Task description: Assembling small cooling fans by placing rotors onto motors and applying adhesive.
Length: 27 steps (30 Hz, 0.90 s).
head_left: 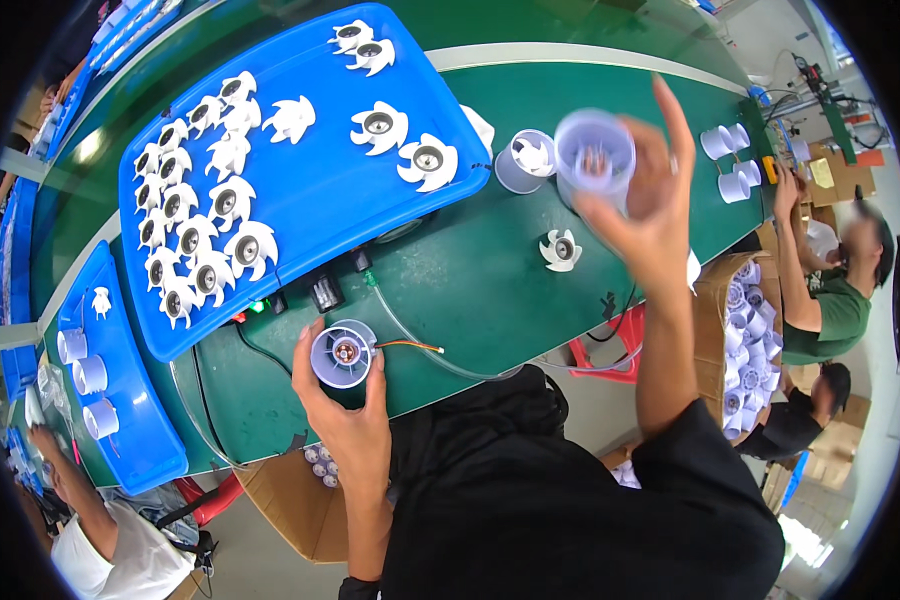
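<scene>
My left hand point(346, 425) has its fingers and thumb round a pale lilac fan housing point(342, 378) at the near edge of the green table. Copper coils show inside that housing, and a thin wire lead point(408, 345) runs out to its right. Farther right, my right hand point(652, 222) grips a second lilac fan housing point(595, 158), raised and blurred by motion. Just left of this one stands another housing point(518, 172) with a white impeller in it. A loose white fan impeller point(561, 250) lies on the table below.
A large blue tray point(320, 200) bears several white impellers. To its left, a smaller blue tray point(140, 440) holds housings. Cables point(425, 347) and black connectors point(324, 291) lie near the tray. Cardboard boxes point(711, 340) of housings stand beside the table. Other people work on both sides.
</scene>
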Each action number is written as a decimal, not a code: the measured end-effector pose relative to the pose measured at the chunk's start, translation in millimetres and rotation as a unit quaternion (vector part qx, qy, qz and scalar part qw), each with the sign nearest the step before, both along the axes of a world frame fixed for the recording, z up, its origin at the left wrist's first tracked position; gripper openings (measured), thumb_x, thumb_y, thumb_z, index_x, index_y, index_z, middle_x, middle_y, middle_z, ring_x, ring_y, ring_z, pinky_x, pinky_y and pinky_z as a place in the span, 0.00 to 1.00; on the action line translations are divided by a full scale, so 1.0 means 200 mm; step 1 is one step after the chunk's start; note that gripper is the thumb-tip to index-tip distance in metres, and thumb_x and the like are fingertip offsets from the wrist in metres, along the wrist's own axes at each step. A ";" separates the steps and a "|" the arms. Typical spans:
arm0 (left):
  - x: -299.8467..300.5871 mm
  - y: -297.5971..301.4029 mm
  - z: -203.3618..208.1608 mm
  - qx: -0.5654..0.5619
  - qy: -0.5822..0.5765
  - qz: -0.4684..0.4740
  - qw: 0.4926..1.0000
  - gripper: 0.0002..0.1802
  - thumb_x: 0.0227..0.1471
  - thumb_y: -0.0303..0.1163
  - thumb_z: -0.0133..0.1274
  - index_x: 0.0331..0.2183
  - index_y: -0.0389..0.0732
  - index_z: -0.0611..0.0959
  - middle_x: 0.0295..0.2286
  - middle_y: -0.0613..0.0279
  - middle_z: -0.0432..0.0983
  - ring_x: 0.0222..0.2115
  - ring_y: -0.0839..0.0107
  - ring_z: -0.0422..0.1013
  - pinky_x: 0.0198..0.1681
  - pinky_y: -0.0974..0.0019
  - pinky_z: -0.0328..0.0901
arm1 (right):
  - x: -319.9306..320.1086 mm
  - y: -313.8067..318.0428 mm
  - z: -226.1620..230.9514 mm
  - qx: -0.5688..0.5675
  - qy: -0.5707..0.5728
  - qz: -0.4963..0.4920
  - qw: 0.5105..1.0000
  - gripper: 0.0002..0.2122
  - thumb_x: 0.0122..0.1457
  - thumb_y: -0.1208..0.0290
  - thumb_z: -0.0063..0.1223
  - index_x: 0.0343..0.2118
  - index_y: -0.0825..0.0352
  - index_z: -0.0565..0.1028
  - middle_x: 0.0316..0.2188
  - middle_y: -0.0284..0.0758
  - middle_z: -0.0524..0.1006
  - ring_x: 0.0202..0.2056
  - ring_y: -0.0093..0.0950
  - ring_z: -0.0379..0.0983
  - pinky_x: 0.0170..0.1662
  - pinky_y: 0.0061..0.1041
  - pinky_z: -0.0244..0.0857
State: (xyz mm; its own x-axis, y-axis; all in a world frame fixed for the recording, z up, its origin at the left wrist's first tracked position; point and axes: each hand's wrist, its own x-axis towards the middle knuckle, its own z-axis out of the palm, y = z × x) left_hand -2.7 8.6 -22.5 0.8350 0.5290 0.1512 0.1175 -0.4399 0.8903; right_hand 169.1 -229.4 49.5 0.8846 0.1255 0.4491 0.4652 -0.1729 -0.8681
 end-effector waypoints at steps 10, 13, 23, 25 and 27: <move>-0.02 0.00 -0.04 0.130 -0.024 0.016 0.991 0.40 0.45 0.18 0.62 0.59 0.35 0.63 0.57 0.50 0.58 0.60 0.55 0.57 0.64 0.55 0.50 | 0.60 -0.01 -0.11 -0.423 0.157 0.006 0.892 0.30 0.49 0.63 0.68 0.54 0.68 0.68 0.51 0.46 0.74 0.52 0.44 0.71 0.55 0.38 0.65; -0.02 0.01 -0.06 0.141 -0.039 0.023 0.989 0.39 0.46 0.17 0.61 0.59 0.35 0.63 0.57 0.50 0.57 0.60 0.55 0.57 0.64 0.54 0.51 | 0.44 -0.04 -0.12 -0.400 -0.124 -0.144 0.896 0.29 0.53 0.58 0.64 0.54 0.69 0.69 0.50 0.46 0.73 0.54 0.44 0.67 0.58 0.40 0.57; -0.09 0.00 -0.02 0.231 -0.151 0.067 0.959 0.35 0.43 0.20 0.63 0.51 0.40 0.65 0.55 0.44 0.56 0.56 0.50 0.59 0.60 0.48 0.55 | 0.04 0.04 -0.08 -0.409 -0.096 -0.073 0.904 0.29 0.42 0.76 0.68 0.51 0.65 0.70 0.47 0.41 0.73 0.52 0.42 0.67 0.56 0.39 0.55; -0.14 -0.06 0.03 0.144 -0.202 -0.016 0.969 0.37 0.42 0.19 0.64 0.52 0.40 0.64 0.53 0.44 0.62 0.53 0.50 0.64 0.57 0.49 0.60 | -0.12 0.07 0.02 -0.350 -0.117 -0.019 0.929 0.31 0.39 0.78 0.68 0.51 0.63 0.70 0.48 0.40 0.73 0.52 0.42 0.67 0.55 0.37 0.57; -0.12 -0.15 0.08 0.080 -0.186 -0.128 0.971 0.46 0.39 0.23 0.70 0.56 0.41 0.61 0.52 0.42 0.66 0.52 0.47 0.66 0.55 0.51 0.62 | -0.31 0.08 0.06 -0.336 -0.063 0.097 0.935 0.34 0.37 0.79 0.68 0.54 0.62 0.70 0.50 0.40 0.72 0.53 0.40 0.67 0.56 0.38 0.60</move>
